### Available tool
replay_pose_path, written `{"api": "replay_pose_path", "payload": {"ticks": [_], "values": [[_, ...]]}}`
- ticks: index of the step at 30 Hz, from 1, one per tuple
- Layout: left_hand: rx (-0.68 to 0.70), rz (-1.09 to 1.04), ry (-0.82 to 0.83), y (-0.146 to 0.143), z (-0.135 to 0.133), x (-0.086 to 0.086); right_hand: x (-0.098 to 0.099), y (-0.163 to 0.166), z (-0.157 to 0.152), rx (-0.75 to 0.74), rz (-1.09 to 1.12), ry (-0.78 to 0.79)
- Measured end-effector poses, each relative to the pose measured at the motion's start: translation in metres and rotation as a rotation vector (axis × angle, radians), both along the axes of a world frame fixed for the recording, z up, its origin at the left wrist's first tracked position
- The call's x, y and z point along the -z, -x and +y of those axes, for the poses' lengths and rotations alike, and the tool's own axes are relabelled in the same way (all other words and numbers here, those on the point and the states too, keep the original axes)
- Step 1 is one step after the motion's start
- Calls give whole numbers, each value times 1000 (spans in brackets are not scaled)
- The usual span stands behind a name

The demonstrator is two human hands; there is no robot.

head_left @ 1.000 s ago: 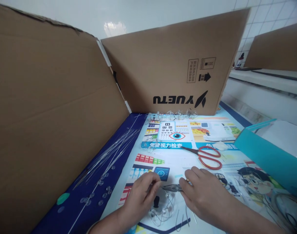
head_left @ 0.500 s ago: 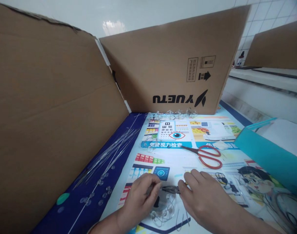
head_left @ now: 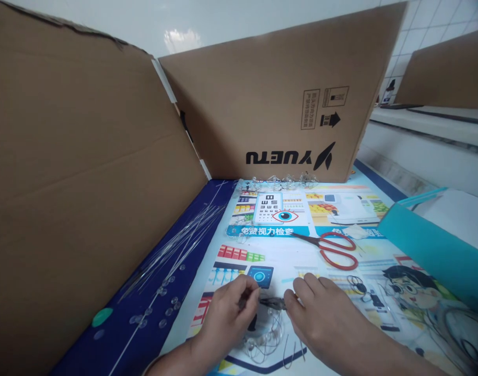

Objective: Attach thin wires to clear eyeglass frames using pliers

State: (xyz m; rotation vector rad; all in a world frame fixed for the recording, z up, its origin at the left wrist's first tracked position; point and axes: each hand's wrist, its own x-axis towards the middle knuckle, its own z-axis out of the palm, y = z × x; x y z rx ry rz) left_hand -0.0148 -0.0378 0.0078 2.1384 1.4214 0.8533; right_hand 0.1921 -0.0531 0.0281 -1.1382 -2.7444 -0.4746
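Note:
My right hand (head_left: 323, 308) is closed around the handles of a pair of pliers (head_left: 273, 303), whose dark jaws point left toward my other hand. Thumb and fingers of my left hand (head_left: 233, 308) are pinched together at the tip of the jaws, on thin wire that is mostly hidden by the fingers. Below and between the hands hangs a tangle of thin wire with clear beads (head_left: 264, 337). A few bent wire pieces (head_left: 291, 352) lie just right of it on the printed mat.
Red-handled scissors (head_left: 336, 250) lie beyond my hands. Straight wires (head_left: 176, 245) and loose clear beads (head_left: 168, 297) are at left, near a green disc (head_left: 102, 317). Beaded wire pieces (head_left: 288, 183) line the base of the cardboard panel (head_left: 278, 104). A teal box (head_left: 430, 235) stands right.
My right hand and the pliers have shifted very slightly left. My left hand keeps its pinch in nearly the same place.

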Motion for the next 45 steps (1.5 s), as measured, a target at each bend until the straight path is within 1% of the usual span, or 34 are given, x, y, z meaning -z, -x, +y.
{"api": "replay_pose_path", "payload": {"ticks": [6,19,27,32,37,40,42,45], "values": [[-9,11,28,-1,-1,-1,2,-1,1,3,-4,23],[6,20,39,0,-1,4,-3,0,0,-24,-58,52],[0,23,44,0,-1,2,2,0,-1,-8,-49,36],[-4,-13,31,2,0,0,3,-4,3,33,58,71],[10,-111,-29,7,-1,-2,1,-8,7,89,286,146],[16,-156,-40,8,-2,-3,4,-13,12,118,420,183],[13,-180,-23,8,-2,-4,9,-16,17,129,437,204],[13,-201,3,6,-3,-6,17,-18,23,172,374,197]]}}
